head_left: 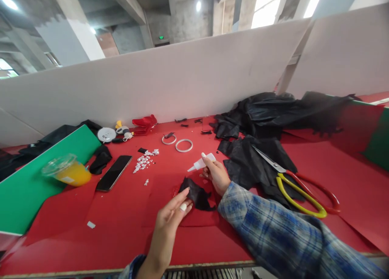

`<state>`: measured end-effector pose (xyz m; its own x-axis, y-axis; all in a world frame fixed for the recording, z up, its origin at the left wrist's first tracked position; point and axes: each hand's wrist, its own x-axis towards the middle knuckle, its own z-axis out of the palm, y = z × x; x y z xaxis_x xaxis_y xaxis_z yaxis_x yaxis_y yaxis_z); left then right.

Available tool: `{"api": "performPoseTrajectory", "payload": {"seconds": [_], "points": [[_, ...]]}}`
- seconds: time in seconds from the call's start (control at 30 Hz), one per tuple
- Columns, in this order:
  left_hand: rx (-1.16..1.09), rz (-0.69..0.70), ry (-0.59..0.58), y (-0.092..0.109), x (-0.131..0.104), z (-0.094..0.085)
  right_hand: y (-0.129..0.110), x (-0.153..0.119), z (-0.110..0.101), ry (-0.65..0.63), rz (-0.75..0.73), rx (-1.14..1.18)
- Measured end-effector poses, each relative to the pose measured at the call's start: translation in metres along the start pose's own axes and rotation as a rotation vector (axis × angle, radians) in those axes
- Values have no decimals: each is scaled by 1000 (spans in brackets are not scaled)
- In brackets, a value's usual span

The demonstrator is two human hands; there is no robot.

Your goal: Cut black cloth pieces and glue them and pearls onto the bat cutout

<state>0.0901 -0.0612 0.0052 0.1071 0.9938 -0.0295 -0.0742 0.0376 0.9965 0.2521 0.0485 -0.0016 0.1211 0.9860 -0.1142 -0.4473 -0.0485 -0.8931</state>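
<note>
My right hand (214, 173) grips a small white squeeze bottle (204, 162) whose thin nozzle points left. Below and left of it, my left hand (174, 210) has its fingers at the left edge of a small black fabric piece (199, 194), which lies over a red sheet (194, 221). The thumb and fingertips are close around that edge. Beyond the hands, two silvery rings (184, 145) lie on the red table, one with a scrap of black on it. White pearl-like beads (142, 163) are scattered to their left.
Yellow-and-red-handled scissors (281, 171) rest on black fabric (252, 161) at right. A phone (114, 173), a cup of orange drink (71, 173) and a green board (18, 194) are at left. A white partition (170, 80) stands behind.
</note>
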Motion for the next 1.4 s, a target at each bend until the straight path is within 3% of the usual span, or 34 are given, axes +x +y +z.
{"api": "performPoseTrajectory", "payload": {"seconds": [0.17, 0.3, 0.4, 0.5, 0.67, 0.9, 1.0, 1.23, 1.4], "points": [[508, 189, 65, -10, -13, -3, -13, 2, -4, -52, -81, 10], [807, 411, 26, -12, -18, -9, -20, 5, -9, -165, -220, -47], [874, 541, -71, -7, -18, -10, -17, 6, -15, -242, -305, -139], [839, 579, -127, 2, -13, -7, -11, 5, -21, -279, -345, -238], [738, 505, -128, 8, -3, 0, -6, 5, -31, -309, -382, -377], [403, 145, 16, -3, -5, 4, -2, 5, -37, -337, -356, -445], [330, 56, 90, -6, -6, 3, -2, 5, -37, -329, -362, -475], [394, 88, 223, -14, -6, -7, -2, 5, -36, -279, -408, -519], [514, 65, 200, -19, -2, -15, 2, 3, -38, -325, -376, -594]]}}
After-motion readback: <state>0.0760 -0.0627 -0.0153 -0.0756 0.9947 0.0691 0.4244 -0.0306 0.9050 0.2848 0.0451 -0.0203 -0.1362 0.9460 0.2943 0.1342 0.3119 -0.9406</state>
